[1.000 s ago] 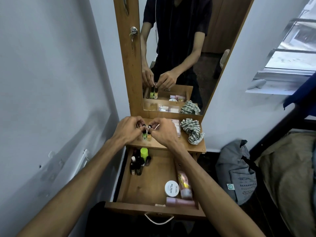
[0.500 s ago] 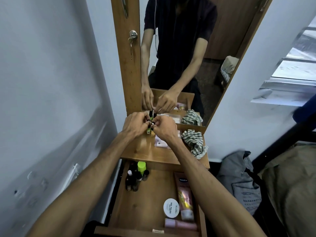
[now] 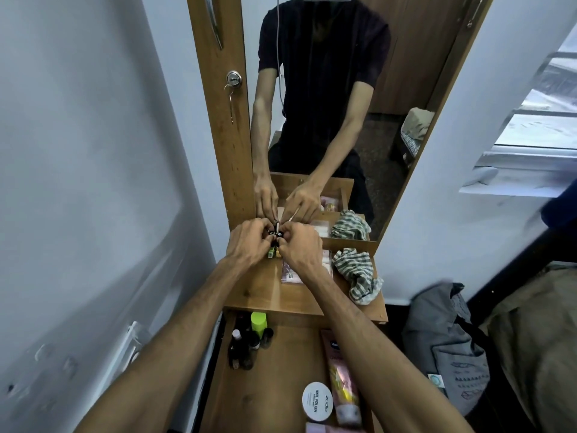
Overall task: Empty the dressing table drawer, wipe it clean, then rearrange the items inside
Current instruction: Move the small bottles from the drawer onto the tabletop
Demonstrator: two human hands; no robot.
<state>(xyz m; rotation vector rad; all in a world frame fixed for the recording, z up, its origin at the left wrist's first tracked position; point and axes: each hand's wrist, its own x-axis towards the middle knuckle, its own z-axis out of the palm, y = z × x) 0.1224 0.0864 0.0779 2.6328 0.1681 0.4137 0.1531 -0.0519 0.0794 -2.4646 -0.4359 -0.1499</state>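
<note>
Pinching a cluster of small bottles on the shelf, just in front of the mirror, both hands meet. Left hand and right hand curl their fingers around the black caps. These look like light, fragile glass, probably slippery; gripping the caps seems safest. One bottle shows yellow-green. Below the shelf, the open drawer holds dark bottles, a white tin and a pink tube. A checked cloth lies right of the hands.

Left hand and right hand pinch small bottles above the dressing-table top.
</note>
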